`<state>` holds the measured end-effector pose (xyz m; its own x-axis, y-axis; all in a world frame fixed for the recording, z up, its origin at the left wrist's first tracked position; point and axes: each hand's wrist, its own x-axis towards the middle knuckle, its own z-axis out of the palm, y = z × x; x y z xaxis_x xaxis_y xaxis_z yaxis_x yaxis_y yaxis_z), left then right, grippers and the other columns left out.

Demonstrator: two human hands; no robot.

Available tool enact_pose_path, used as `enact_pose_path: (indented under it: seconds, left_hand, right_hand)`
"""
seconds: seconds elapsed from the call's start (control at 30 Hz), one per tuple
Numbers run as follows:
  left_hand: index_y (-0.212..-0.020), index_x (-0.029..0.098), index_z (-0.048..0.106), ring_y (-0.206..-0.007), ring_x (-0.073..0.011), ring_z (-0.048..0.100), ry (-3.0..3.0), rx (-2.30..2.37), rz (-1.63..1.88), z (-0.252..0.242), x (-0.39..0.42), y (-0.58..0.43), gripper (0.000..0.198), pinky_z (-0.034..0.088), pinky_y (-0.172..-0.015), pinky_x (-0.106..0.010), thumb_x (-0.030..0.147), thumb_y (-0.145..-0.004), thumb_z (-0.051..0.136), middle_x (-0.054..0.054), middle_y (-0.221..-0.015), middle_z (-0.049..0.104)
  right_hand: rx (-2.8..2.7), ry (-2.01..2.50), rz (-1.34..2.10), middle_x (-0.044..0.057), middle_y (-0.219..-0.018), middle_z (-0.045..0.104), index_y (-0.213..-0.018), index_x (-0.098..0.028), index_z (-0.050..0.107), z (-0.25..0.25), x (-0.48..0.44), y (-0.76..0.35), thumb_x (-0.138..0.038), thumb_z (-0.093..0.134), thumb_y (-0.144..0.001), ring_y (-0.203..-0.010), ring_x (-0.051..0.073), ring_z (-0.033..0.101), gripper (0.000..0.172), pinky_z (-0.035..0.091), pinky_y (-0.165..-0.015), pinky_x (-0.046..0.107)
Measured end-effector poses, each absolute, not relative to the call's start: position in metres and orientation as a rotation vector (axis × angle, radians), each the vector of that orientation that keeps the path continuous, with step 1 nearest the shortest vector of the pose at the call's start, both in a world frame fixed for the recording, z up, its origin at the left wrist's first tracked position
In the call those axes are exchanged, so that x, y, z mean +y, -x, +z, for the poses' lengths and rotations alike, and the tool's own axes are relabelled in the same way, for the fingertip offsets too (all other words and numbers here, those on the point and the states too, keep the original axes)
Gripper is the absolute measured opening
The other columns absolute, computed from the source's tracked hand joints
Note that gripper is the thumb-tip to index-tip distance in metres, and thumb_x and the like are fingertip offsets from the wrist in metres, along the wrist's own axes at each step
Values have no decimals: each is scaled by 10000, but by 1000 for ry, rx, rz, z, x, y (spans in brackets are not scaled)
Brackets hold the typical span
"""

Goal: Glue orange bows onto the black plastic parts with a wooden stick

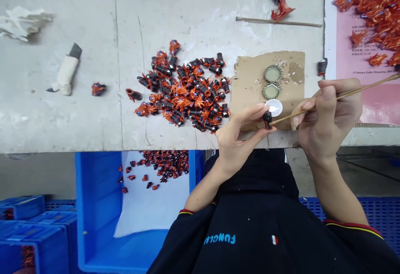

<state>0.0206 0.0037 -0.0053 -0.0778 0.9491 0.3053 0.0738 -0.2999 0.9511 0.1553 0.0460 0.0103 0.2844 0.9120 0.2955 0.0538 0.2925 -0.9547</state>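
Between the thumb and fingers of my left hand point(236, 138) is a small black figurine part point(267, 117). My right hand point(328, 117) pinches a thin wooden stick point(353, 93), whose tip touches or nearly touches that part. Just behind the part lies a small white round dish point(275, 107) with something white in it. Two metal bottle caps point(273, 74) sit farther back on a piece of cardboard point(250, 69). To the left spreads a heap of black and orange figurine parts point(187, 94).
Orange dragon-like pieces point(381, 15) are piled on a pink printed sheet point(345, 57) at right. Another stick point(278, 21) lies at the back. A cloth-wrapped tool point(67, 71) rests at left. Below the table edge stands a blue crate point(100, 224) holding many parts.
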Motion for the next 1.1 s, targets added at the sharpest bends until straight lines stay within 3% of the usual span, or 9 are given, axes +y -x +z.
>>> enact_pose_path:
  seconds: [0.27,0.7,0.83,0.97,1.1]
  left_hand:
    - [-1213,249,589,-1026,-170,727,-1409,1156,1479,-6,3,-21,451,649,-896,-274,137,-806,745,-18,-1152,728]
    - [-1227,263,577,-1016,-167,727,-1432,1170,1464,-6,3,-20,445,660,-860,-278,151,-823,728,-14,-1160,723]
    - [-1224,266,583,-1025,-173,724,-1418,1164,1469,-6,3,-20,439,655,-881,-296,167,-824,731,-10,-1168,720]
    - [-1202,264,598,-1032,-182,723,-1402,1177,1485,-7,3,-21,436,650,-904,-314,182,-803,754,-15,-1163,723]
    - [-1222,250,589,-1020,-161,727,-1434,1148,1520,-9,4,-21,437,645,-893,-265,159,-821,735,-21,-1163,722]
  right_hand:
    - [-1136,1077,765,-88,-543,486,-897,-253,618,9,47,-154,-297,576,-929,-422,89,558,68,525,-452,228]
    - [-1130,1032,805,-85,-551,530,-881,-272,634,11,45,-155,-299,604,-916,-310,58,424,54,386,-289,199]
    - [-1146,1078,776,-88,-551,504,-871,-270,615,12,43,-156,-329,596,-920,-324,55,419,79,437,-332,195]
    - [-1141,1085,811,-88,-571,484,-900,-266,610,10,41,-153,-333,597,-919,-403,64,508,71,511,-420,200]
    - [-1092,1038,837,-97,-568,492,-908,-284,598,5,39,-164,-384,592,-915,-358,42,446,100,405,-350,170]
